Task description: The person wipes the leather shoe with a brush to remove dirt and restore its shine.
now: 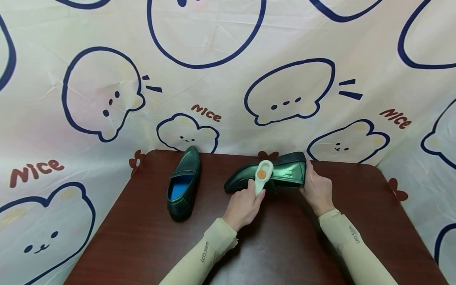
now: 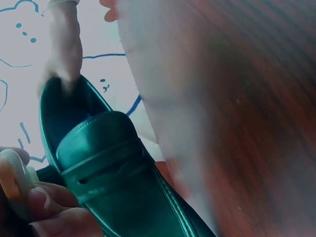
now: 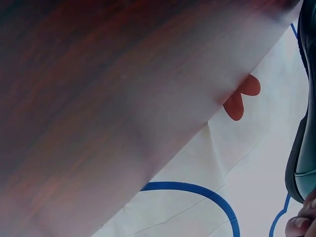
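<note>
A shiny dark green loafer [image 1: 290, 173] is held on its side above the table, toe pointing left. My right hand [image 1: 318, 190] grips it by the heel; in the left wrist view, part of that hand [image 2: 64, 54] reaches into the shoe's opening. In my left hand [image 1: 244, 208] is a small pale green tool [image 1: 267, 168] with an oval head and a round orange spot, pinched by its handle. The tool's head is in front of the shoe's side; whether they touch I cannot tell. The right wrist view catches only the loafer's heel end [image 3: 307, 168] and some fingertips [image 3: 298, 223].
The matching green loafer [image 1: 192, 168] with a blue insole stands upright to the left, toe away from me. Both shoes are near the back edge of the brown wooden table [image 1: 278, 241]. A white cartoon-printed cloth [image 1: 228, 87] hangs behind and beside the table.
</note>
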Demonstrator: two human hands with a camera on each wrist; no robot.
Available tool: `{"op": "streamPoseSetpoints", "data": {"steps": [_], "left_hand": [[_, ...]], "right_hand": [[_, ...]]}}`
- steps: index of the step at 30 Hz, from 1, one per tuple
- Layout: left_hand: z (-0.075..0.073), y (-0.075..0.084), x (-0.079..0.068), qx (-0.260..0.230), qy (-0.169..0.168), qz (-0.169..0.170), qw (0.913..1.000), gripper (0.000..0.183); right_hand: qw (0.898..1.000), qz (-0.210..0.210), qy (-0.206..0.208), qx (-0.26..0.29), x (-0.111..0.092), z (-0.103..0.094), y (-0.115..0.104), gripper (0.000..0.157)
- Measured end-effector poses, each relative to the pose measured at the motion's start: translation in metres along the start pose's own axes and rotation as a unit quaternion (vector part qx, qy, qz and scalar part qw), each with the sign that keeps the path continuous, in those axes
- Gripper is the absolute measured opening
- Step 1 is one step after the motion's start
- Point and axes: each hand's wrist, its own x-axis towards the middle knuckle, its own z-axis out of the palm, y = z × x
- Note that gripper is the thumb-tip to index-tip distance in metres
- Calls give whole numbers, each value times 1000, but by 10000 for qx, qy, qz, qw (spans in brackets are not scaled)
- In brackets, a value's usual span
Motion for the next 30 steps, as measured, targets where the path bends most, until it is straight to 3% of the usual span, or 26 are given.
{"op": "streamPoseSetpoints", "data": {"steps": [11,18,23,30], "left_hand": [[-8,-31,-8,-87,29,-472,9988,39],[-11,-46,-16,-38,155,-621,9979,42],[-15,-33,-10,-228,195,-271,9992,43],[-13,-4,8,-286,-51,173,9994,40]], "right_hand": [[9997,190,-140,42,-3,5,2,78],[10000,71,-30,55,-2,6,4,76],[10000,-3,55,-1,0,5,4,75],[10000,-49,25,-44,2,4,3,76]]}}
